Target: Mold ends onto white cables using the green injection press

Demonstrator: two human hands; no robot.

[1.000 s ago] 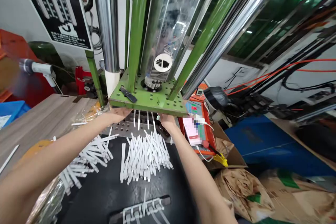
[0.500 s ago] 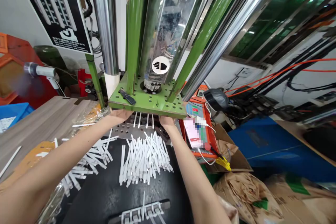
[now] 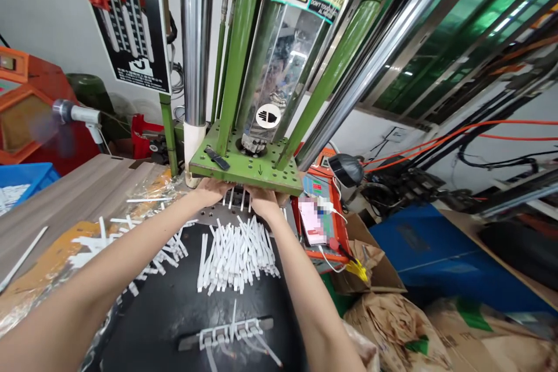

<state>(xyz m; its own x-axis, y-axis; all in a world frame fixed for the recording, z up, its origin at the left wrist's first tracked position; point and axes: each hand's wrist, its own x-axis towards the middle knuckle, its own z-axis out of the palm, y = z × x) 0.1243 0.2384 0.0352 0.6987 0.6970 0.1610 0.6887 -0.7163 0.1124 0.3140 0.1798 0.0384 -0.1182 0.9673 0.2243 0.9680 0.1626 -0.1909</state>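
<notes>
Both of my hands reach under the green perforated plate (image 3: 204, 165) of an upright press. My left hand (image 3: 212, 191) is at the left part of the plate's front edge, its fingers mostly hidden below it. My right hand (image 3: 263, 201) sits a little right of centre, fingers also out of sight. Between them, white flat strips (image 3: 242, 200) stick out toward me from under the plate. What the hands grip there cannot be made out. Just in front lies a dense pile of white strips (image 3: 238, 253) with wider ends. Nearer me, a metal bar (image 3: 188, 342) carries a white moulded piece (image 3: 222, 331) with strips.
More loose white strips (image 3: 176, 246) lie on the left beside a wooden table (image 3: 91, 186). An orange control box (image 3: 342, 241) with a phone (image 3: 313, 222) stands right of the press. Steel columns (image 3: 195, 40) flank the plate. Brown sacks (image 3: 399, 331) lie lower right.
My hands have come closer together under the plate, the right one moving left toward the protruding strips. The whole view has shifted, showing more of the near metal bar and the warning label.
</notes>
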